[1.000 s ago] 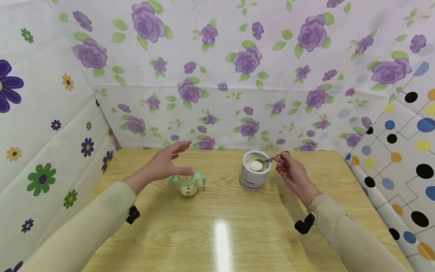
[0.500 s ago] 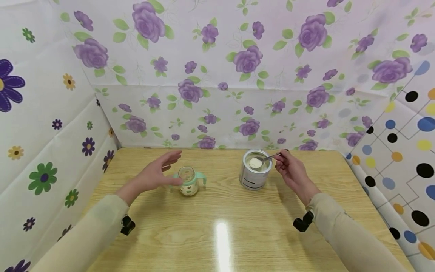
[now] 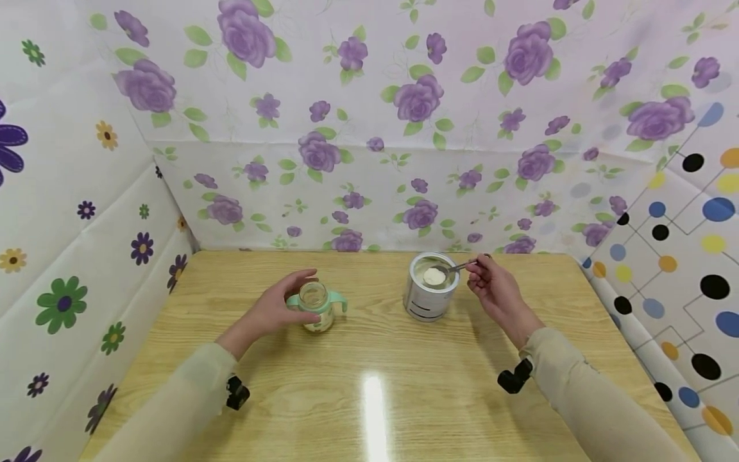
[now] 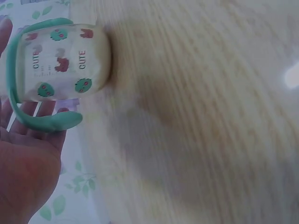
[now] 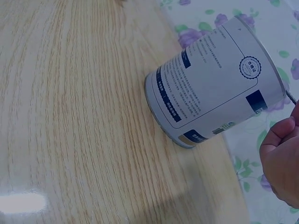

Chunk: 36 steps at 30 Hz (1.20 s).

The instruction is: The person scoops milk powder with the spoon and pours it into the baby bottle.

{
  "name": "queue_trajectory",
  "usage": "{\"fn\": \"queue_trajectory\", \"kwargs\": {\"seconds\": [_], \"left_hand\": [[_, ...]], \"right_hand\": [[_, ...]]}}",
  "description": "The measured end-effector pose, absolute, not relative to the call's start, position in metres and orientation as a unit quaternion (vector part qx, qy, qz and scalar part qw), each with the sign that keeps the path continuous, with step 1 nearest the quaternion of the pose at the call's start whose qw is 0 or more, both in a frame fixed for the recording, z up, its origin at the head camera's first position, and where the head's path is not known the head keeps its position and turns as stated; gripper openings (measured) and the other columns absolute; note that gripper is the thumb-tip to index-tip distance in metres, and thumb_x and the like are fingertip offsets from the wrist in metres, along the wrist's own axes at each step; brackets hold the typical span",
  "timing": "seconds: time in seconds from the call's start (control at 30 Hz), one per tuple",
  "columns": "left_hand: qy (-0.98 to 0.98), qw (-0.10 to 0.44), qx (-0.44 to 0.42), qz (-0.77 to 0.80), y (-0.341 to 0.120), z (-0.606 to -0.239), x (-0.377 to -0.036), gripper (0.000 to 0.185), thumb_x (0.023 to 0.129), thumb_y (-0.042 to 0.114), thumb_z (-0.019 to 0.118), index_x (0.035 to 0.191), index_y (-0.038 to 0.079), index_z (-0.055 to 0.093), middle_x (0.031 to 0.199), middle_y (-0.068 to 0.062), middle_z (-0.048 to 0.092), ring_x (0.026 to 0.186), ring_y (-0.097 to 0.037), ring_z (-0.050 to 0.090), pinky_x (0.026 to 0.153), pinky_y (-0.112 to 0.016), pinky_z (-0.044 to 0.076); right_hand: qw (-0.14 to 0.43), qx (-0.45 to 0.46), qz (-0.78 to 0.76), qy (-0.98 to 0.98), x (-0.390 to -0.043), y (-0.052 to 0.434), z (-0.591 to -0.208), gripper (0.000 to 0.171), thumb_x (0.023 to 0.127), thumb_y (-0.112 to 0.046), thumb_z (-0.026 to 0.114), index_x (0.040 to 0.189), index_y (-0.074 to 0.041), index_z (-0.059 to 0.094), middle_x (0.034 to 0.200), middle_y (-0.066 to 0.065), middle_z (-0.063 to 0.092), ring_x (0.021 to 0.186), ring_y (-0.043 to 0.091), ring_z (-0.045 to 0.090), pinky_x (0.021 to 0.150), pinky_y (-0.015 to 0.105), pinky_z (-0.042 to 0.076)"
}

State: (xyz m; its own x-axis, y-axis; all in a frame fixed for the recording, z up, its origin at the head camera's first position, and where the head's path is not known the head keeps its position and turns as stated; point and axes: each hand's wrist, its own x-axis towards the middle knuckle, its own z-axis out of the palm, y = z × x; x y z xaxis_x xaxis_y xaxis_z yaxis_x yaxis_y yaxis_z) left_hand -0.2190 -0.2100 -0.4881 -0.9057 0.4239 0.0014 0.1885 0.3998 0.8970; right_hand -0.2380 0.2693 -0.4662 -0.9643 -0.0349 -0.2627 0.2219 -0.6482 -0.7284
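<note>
A clear glass baby bottle (image 3: 317, 320) with two mint-green handles (image 4: 46, 122), printed with small animals and "CUTE", stands uncapped on the table. My left hand (image 3: 283, 307) is spread around its left side, the thumb in front and the fingers behind, close to the left handle. To the right stands an open white tin (image 5: 210, 79) of pale inner colour. My right hand (image 3: 494, 287) pinches the handle of a metal spoon (image 3: 452, 268) whose bowl, heaped with white powder (image 3: 434, 276), is at the tin's mouth.
The wooden table (image 3: 323, 391) ends at a floral cloth wall (image 3: 375, 186) close behind the bottle and tin. Patterned cloth also flanks both sides. A black wrist camera (image 3: 236, 393) is strapped under the left sleeve, another (image 3: 515, 376) under the right.
My left hand first drew back left from above the bottle, then came in lower around its left side. The right hand, spoon and tin stay nearly still; the view shifted slightly.
</note>
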Motion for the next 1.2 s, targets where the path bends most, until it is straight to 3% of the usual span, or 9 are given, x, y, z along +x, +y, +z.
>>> {"fn": "queue_trajectory", "kwargs": {"seconds": [0.4,1.2], "left_hand": [[0.824,0.112,0.182,0.525,-0.2097,-0.4933,-0.2175,0.07,0.09,0.023,0.09,0.152,0.014,0.058,0.143,-0.014,0.064,0.132,-0.036,0.061,0.109,-0.059,0.049],[0.825,0.112,0.179,0.524,-0.2107,-0.4977,-0.2191,0.069,0.089,0.026,0.092,0.149,0.017,0.06,0.14,-0.009,0.066,0.128,-0.032,0.063,0.106,-0.055,0.052]], "right_hand": [[0.073,0.119,-0.894,0.425,-0.2385,0.2665,-0.4673,0.037,0.116,-0.017,0.049,0.094,-0.002,0.075,0.076,0.004,0.074,0.066,0.011,0.061,0.068,0.023,0.053],[0.075,0.093,-0.901,0.416,-0.2411,0.2629,-0.4608,0.035,0.114,-0.024,0.054,0.097,-0.002,0.076,0.079,0.003,0.076,0.07,0.01,0.064,0.07,0.022,0.05]]}}
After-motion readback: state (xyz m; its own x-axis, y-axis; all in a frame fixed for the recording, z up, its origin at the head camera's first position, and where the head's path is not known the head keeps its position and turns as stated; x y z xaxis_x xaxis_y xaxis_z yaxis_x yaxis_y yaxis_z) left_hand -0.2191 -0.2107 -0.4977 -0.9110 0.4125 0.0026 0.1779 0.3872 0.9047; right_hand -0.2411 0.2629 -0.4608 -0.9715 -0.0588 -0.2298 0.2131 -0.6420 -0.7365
